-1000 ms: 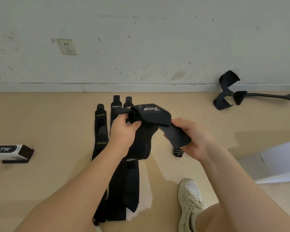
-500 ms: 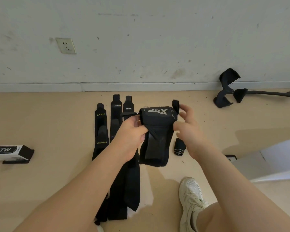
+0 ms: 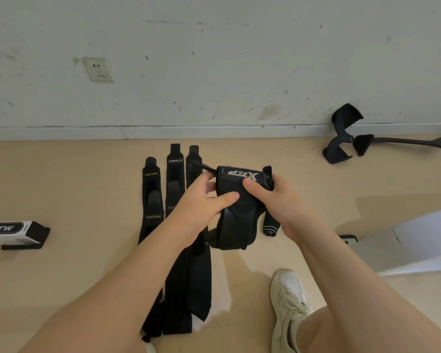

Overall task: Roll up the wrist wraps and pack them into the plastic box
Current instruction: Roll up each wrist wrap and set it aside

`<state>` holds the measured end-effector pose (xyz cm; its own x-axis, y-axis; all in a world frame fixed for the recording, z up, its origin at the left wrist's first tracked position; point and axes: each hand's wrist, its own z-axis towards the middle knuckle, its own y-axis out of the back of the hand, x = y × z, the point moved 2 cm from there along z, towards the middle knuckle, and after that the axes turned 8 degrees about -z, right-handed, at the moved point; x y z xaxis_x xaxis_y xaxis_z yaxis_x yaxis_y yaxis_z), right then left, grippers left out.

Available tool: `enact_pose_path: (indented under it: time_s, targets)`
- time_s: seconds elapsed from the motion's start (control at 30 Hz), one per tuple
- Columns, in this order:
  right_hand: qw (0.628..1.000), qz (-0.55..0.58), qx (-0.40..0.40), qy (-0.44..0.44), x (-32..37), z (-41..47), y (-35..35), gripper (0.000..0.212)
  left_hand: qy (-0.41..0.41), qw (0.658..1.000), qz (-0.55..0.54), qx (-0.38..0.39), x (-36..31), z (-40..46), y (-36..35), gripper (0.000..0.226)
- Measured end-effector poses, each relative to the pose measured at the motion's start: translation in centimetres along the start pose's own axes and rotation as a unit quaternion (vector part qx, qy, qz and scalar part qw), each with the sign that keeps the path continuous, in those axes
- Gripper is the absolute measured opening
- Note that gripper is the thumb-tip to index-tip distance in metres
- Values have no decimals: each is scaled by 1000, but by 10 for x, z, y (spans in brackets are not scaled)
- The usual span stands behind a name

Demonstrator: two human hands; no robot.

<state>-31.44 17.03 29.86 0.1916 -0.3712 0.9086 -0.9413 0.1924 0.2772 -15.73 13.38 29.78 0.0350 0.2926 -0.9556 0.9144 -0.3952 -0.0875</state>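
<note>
Floor (image 3: 61,276): beige, bearing three flat wrist wraps (image 3: 175,225) left of centre frame. Centre frame, held above them: black wrist wrap (image 3: 237,215), partly rolled, tail drooping. Judged light, soft, limp, likely to spring loose; best held at the roll's two ends. Left hand (image 3: 196,207) and right hand (image 3: 278,200): fingers pinching the roll, thumbs on top. Finished roll (image 3: 270,225) just right. Plastic box not identified.

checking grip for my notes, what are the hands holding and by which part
Both hands hold one black wrist wrap near its logo end: left hand on its left edge, right hand on its right.
</note>
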Motion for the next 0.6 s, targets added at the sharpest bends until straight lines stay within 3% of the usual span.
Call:
enact_pose_path:
  time_s: [0.1,0.23,0.4,0.5,0.6]
  targets:
    - [999,-3,15,-46,-2,2,2,48,-8,999,33,25,-2,1,1,66]
    - [995,-5,55,-83,-2,2,6,65,-22,998,56,19,-5,0,1,67]
    - [994,-8,104,46,3,1,11,89,4,1000,-4,6,-4,-1,0,60]
    - [988,-59,105,99,7,-2,9,65,0,1000,-31,-4,-3,-2,0,40]
    - [992,-12,98,83,9,-3,9,47,-19,1000,-9,19,-5,-2,1,39]
